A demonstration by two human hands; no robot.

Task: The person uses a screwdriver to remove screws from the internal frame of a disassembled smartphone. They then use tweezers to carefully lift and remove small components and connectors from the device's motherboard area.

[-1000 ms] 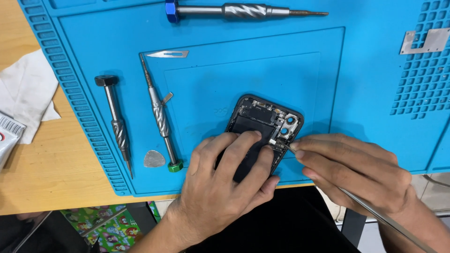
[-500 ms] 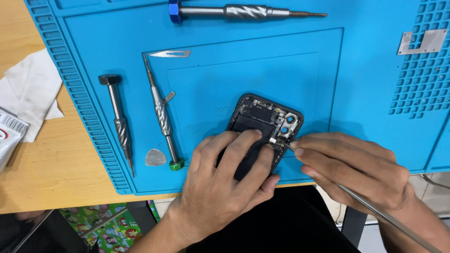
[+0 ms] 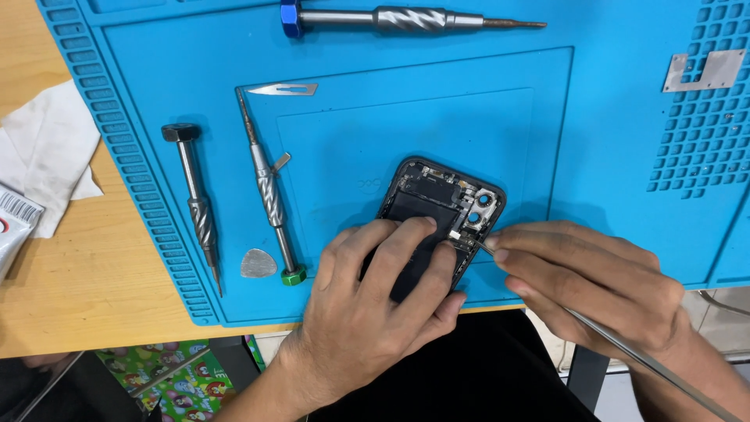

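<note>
**On the blue mat: opened phone under both hands**

At the mat's near edge, left hand (image 3: 375, 305) lies flat, fingers spread, pressing the opened phone (image 3: 441, 211) down. Right hand (image 3: 586, 285) is pinched around thin metal tweezers (image 3: 625, 348), tips at the phone's right edge by the camera module. Left of that: green-capped screwdriver (image 3: 269, 195), grey pick (image 3: 258, 263), black-capped screwdriver (image 3: 195, 203). Further back, a scalpel blade (image 3: 285, 89). Far edge: blue-capped screwdriver (image 3: 406, 17); small metal plate (image 3: 715, 70) at far right. White tissue (image 3: 43, 156) on the wooden table (image 3: 70, 297).
</note>
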